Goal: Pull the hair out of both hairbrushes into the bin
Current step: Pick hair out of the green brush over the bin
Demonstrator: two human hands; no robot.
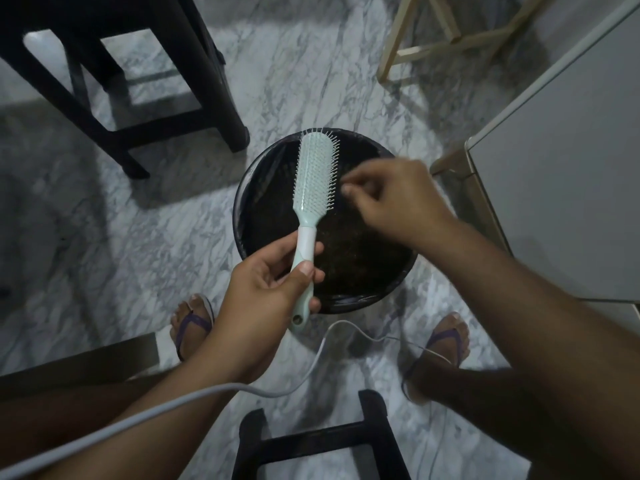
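Observation:
A pale mint-green hairbrush [313, 181] with white bristles is held upright over a round black bin [256, 188] on the floor. My left hand [266, 289] grips the brush by its handle, fingers curled round it. My right hand [391, 199] is just right of the bristle head, thumb and fingertips pinched together at the bristles' edge. Any hair between those fingers is too thin and dark to make out. Only one hairbrush is in view.
A dark stool [114, 81] stands at the upper left, a light wooden frame [433, 39] at the upper right. A grey cabinet [561, 161] borders the right side. A grey cable [214, 389] runs across my legs. Another dark stool [322, 441] is below, between my sandalled feet.

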